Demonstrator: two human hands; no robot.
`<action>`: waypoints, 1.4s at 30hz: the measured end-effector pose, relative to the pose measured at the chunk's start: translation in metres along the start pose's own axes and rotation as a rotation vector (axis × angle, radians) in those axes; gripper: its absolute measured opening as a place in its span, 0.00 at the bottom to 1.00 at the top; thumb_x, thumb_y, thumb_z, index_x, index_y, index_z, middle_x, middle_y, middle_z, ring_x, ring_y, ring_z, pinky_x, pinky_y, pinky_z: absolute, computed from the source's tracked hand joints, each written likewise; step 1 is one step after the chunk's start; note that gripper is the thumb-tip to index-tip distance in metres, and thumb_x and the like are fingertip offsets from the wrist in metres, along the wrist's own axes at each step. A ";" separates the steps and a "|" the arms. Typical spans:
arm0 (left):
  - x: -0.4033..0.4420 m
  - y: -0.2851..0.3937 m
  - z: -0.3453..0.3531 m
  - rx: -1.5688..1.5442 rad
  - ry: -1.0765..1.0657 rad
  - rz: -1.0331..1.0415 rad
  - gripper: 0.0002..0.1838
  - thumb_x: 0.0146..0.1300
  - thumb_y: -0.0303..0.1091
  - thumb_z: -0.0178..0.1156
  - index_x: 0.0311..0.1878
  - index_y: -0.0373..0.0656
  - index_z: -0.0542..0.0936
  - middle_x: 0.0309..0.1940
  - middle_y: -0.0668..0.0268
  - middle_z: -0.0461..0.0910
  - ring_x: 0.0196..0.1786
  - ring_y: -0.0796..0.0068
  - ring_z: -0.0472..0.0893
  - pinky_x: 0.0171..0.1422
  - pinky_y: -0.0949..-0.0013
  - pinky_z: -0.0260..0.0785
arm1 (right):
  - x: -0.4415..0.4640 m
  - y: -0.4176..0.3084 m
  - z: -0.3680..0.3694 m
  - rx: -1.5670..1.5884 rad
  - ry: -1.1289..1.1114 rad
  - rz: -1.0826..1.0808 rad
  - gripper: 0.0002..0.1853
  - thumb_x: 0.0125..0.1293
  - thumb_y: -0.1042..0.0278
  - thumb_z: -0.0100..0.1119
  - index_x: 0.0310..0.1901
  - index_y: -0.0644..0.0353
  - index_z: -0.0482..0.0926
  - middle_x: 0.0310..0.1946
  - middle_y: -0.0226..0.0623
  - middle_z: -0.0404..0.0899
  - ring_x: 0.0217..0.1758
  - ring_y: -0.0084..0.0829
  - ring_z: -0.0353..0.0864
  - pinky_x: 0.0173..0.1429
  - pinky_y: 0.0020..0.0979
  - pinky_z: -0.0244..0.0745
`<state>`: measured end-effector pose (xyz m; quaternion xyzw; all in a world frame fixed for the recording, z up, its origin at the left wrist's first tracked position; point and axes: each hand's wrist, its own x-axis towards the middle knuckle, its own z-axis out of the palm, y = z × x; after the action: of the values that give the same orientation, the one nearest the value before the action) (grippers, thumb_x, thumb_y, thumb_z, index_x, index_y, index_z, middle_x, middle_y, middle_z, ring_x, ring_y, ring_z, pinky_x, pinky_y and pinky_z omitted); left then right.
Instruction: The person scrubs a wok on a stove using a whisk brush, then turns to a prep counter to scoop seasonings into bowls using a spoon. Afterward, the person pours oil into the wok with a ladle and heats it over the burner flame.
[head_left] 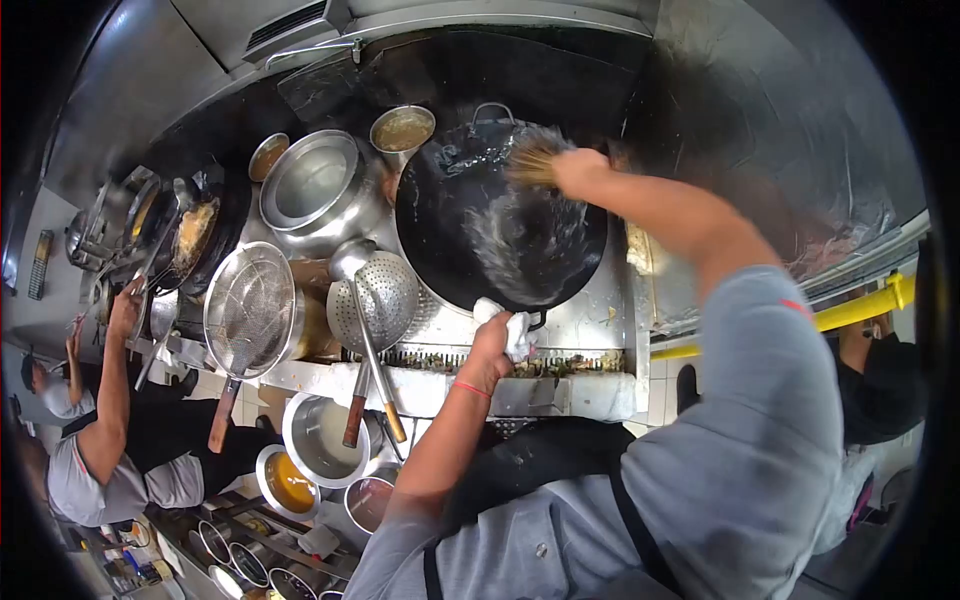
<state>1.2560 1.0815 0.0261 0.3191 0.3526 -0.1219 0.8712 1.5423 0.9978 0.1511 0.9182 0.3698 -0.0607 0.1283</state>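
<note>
A large black wok [430, 235] sits on the stove, with swirling water [505, 240] inside it. My right hand [583, 172] is closed around a bamboo wok brush [533, 163] at the wok's far right side; the bristles are smeared by motion. At the near rim, my left hand [490, 345] grips a folded white cloth [519, 336] against the wok's near handle [540, 319], which is partly covered. The far loop handle [492, 110] stands free.
Left of the wok are a big steel pot [312, 185], a small pan of broth [403, 128], a mesh strainer [250, 310], a perforated skimmer [385, 300] and a ladle [352, 260]. A co-worker [120, 450] cooks further left. A yellow pipe [860, 307] runs at right.
</note>
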 end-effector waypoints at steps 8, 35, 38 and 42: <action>0.007 -0.010 -0.008 -0.009 -0.008 -0.025 0.13 0.69 0.41 0.43 0.41 0.46 0.75 0.31 0.65 0.80 0.29 0.61 0.80 0.29 0.56 0.74 | -0.118 -0.056 0.001 0.290 -0.291 -0.313 0.29 0.54 0.65 0.54 0.62 0.46 0.74 0.42 0.49 0.83 0.47 0.46 0.83 0.52 0.43 0.78; -0.109 0.022 -0.046 0.523 0.524 0.427 0.14 0.54 0.34 0.56 0.31 0.29 0.78 0.25 0.59 0.79 0.22 0.69 0.78 0.22 0.63 0.68 | -0.258 0.083 0.006 1.087 0.107 0.378 0.35 0.47 0.60 0.71 0.55 0.73 0.74 0.42 0.48 0.82 0.41 0.35 0.82 0.49 0.31 0.78; -0.132 0.030 -0.033 0.632 0.573 0.519 0.13 0.51 0.32 0.55 0.29 0.29 0.79 0.24 0.60 0.78 0.23 0.71 0.77 0.25 0.65 0.67 | -0.257 0.081 0.024 1.293 0.190 0.389 0.30 0.49 0.62 0.70 0.53 0.69 0.76 0.39 0.45 0.82 0.37 0.34 0.82 0.37 0.32 0.78; -0.151 0.034 -0.019 0.734 0.560 0.613 0.12 0.50 0.32 0.55 0.28 0.31 0.79 0.22 0.63 0.78 0.25 0.71 0.78 0.30 0.65 0.69 | -0.240 0.073 0.029 1.437 0.067 0.449 0.26 0.54 0.64 0.67 0.56 0.63 0.76 0.33 0.38 0.80 0.28 0.31 0.79 0.26 0.32 0.74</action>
<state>1.1516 1.1172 0.1362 0.7101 0.3961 0.1119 0.5713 1.4196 0.7796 0.1867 0.8305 0.0468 -0.2314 -0.5045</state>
